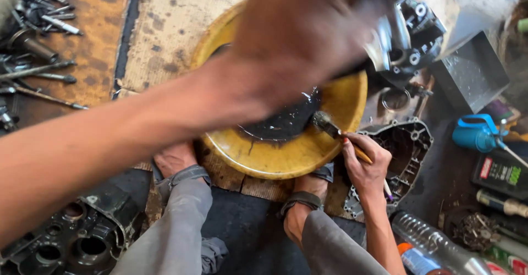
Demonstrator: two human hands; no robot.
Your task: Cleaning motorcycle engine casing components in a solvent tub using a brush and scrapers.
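Oily workshop floor: at centre frame a yellow basin (286,154) holds black fluid, right hand (366,168) grip clamped on a brush (330,127) dipped in it, blurred left hand (308,27) clasping an engine part (410,41) at upper right, still grimy, cleaning unfinished.

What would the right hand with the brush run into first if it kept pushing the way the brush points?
The right hand aims its brush up-left into the yellow basin; it would probably meet the dark liquid first.
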